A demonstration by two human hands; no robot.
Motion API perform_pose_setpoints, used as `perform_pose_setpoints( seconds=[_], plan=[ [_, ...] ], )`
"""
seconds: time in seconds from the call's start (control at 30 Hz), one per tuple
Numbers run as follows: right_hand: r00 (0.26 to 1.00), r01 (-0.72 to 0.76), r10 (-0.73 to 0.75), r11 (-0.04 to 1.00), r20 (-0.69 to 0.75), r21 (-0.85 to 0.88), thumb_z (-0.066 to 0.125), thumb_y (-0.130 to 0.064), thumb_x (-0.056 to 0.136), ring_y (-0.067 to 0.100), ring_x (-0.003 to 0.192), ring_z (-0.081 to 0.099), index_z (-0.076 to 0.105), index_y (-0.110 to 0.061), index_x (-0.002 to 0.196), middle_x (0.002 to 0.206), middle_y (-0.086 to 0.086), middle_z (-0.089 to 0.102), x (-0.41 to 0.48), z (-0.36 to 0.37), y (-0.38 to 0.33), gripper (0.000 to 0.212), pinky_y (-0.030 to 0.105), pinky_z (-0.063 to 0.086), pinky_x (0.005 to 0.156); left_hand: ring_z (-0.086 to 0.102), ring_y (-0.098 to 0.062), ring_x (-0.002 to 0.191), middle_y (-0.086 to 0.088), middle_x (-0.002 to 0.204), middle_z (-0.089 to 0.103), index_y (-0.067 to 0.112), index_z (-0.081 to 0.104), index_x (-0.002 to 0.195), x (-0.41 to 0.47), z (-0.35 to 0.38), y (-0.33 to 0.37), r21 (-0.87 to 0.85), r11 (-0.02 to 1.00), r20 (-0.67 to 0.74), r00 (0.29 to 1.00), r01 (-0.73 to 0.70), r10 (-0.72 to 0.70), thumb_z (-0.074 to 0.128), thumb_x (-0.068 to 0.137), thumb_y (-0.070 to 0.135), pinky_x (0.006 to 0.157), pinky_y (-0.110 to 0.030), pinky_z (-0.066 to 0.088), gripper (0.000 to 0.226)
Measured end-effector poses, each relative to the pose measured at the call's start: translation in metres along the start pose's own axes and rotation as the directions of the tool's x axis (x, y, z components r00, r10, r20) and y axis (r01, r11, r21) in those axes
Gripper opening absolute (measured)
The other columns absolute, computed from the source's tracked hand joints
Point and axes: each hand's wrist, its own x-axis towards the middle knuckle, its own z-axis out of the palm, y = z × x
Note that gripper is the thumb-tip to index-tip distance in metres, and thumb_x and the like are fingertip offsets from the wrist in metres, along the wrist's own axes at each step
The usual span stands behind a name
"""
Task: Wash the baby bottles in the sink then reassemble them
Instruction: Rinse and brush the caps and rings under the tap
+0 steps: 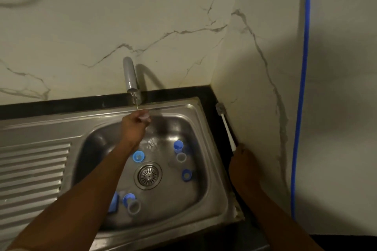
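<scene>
In the head view, a small clear part [145,116] is being pinched by the left hand [134,126] under the tap [130,75], at the far side of the sink [212,169]. The brush [225,122] is being grasped at its near end by the right hand [243,161], on the right. Blue and clear parts [138,156] are lying in the basin. The pinched part is best being turned slowly under the stream. No writing is being shown legibly.

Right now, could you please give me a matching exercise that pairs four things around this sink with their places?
Things: 1 left hand; 2 right hand; 3 brush; 4 drain strainer.
Places: A middle of the sink floor; B on the black counter by the right wall; C under the tap, holding a clear part; D gripping the brush's handle end.
Pairs: 1-C; 2-D; 3-B; 4-A.
</scene>
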Motion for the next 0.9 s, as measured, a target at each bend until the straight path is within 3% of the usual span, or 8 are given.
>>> perform_pose_setpoints(
  seconds=[0.17,0.27,0.43,0.5,0.57,0.67,0.8,0.9],
  plan=[
    [0.999,0.017,-0.016,1.0,-0.031,0.017,0.039,-0.013,0.102,0.032,0.13,0.046,0.019,-0.002,0.154,0.148,0.019,0.04,0.0,0.001,-0.006,0.057,0.037,0.04,0.105,0.067,-0.015,0.092,-0.002,0.099,0.069,0.01,0.065,0.116,-0.009,-0.004,0.003,-0.057,0.997,-0.101,0.994,-0.045,0.039,0.069,0.083,-0.01,0.081,-0.025,0.057,0.039],
    [0.988,0.081,-0.069,0.993,-0.136,0.084,0.056,-0.009,0.09,0.039,0.125,0.046,0.036,0.003,0.145,0.144,0.024,0.043,-0.004,-0.001,-0.014,0.059,0.044,0.043,0.101,0.066,-0.013,0.087,-0.007,0.099,0.069,0.001,0.065,0.115,-0.005,-0.008,0.003,-0.054,0.997,-0.188,0.982,-0.045,0.034,0.07,0.083,-0.01,0.066,-0.012,0.055,0.034],
    [0.917,0.262,-0.215,0.96,-0.335,0.099,0.065,-0.009,0.075,0.045,0.119,0.05,0.055,0.004,0.128,0.133,0.028,0.051,-0.013,-0.014,-0.046,0.056,0.053,0.045,0.102,0.066,-0.012,0.085,-0.003,0.095,0.069,0.007,0.067,0.108,-0.005,-0.007,0.006,0.033,0.998,-0.13,0.989,-0.061,0.065,0.07,0.084,-0.005,0.071,-0.021,0.057,0.026],
    [0.916,0.296,-0.248,0.948,-0.315,0.114,0.063,-0.012,0.077,0.042,0.126,0.047,0.056,0.0,0.127,0.139,0.024,0.048,-0.021,-0.022,-0.068,0.052,0.052,0.043,0.106,0.069,-0.019,0.088,-0.005,0.097,0.072,0.012,0.068,0.105,-0.005,-0.009,0.006,0.043,0.999,-0.035,0.999,-0.024,0.025,0.072,0.085,0.0,0.074,-0.028,0.057,0.023],
    [0.917,0.341,-0.291,0.926,-0.272,0.16,0.064,-0.013,0.079,0.038,0.133,0.041,0.057,-0.004,0.125,0.145,0.019,0.042,-0.031,-0.031,-0.09,0.048,0.05,0.04,0.109,0.071,-0.02,0.079,-0.012,0.092,0.073,0.011,0.068,0.104,-0.004,-0.013,0.01,-0.074,0.995,-0.022,0.997,0.069,-0.071,0.07,0.089,0.004,0.069,-0.029,0.06,0.017],
    [0.931,0.364,-0.333,0.882,-0.152,0.299,0.062,-0.019,0.086,0.024,0.136,0.035,0.055,-0.014,0.128,0.148,0.005,0.033,-0.043,-0.041,-0.125,0.043,0.032,0.037,0.11,0.067,-0.024,0.068,-0.018,0.086,0.071,0.004,0.069,0.094,-0.001,-0.021,0.016,-0.066,0.99,0.015,0.992,0.128,-0.127,0.068,0.092,0.008,0.061,-0.03,0.058,0.005],
    [0.919,0.33,-0.394,0.759,-0.007,0.561,0.065,-0.017,0.089,0.021,0.114,0.058,0.06,-0.015,0.121,0.126,0.005,0.059,-0.045,-0.051,-0.187,0.033,0.026,0.046,0.094,0.064,-0.022,0.059,-0.02,0.079,0.067,-0.006,0.067,0.095,0.001,-0.029,0.015,-0.17,0.941,0.064,0.956,0.292,-0.285,0.068,0.094,0.019,0.059,-0.035,0.055,0.025],
    [0.889,0.299,-0.45,0.711,0.084,0.637,0.063,-0.012,0.091,0.026,0.104,0.063,0.061,-0.009,0.12,0.112,0.011,0.067,-0.035,-0.061,-0.236,0.03,0.026,0.047,0.085,0.069,-0.02,0.064,-0.013,0.079,0.072,0.001,0.07,0.091,-0.006,-0.031,0.014,-0.14,0.938,0.113,0.946,0.317,-0.303,0.063,0.097,0.022,0.054,-0.03,0.056,0.023]
  ],
)
